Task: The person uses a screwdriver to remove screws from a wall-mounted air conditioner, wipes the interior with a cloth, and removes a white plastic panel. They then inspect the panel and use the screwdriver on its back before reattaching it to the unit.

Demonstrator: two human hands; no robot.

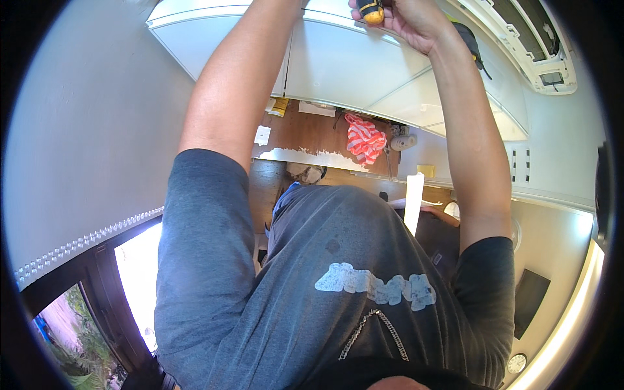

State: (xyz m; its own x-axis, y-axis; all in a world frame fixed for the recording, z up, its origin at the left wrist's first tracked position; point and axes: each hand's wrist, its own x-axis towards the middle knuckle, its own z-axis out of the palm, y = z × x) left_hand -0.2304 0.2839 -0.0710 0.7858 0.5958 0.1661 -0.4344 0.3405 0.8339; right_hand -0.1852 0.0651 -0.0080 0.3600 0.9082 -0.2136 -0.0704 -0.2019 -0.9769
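At the top edge my right hand point(416, 25) is closed around a screwdriver point(372, 13) with a yellow and black handle. The rounded yellow butt points down toward me, and the shaft lies beyond the picture. My left forearm point(244, 78) reaches up past the same edge, so the left hand is out of sight. Both arms are raised in front of white cabinet doors point(338, 62). Just right of my right wrist is a black and bright green item point(467, 40), partly hidden by the arm.
A white slatted appliance casing point(556, 78) sits at the upper right. Below the cabinets, a brown wooden surface point(299, 133) carries a red-and-white striped cloth point(365, 140), a yellow packet point(278, 106) and a pale roll point(403, 142). A window point(81, 331) is at lower left.
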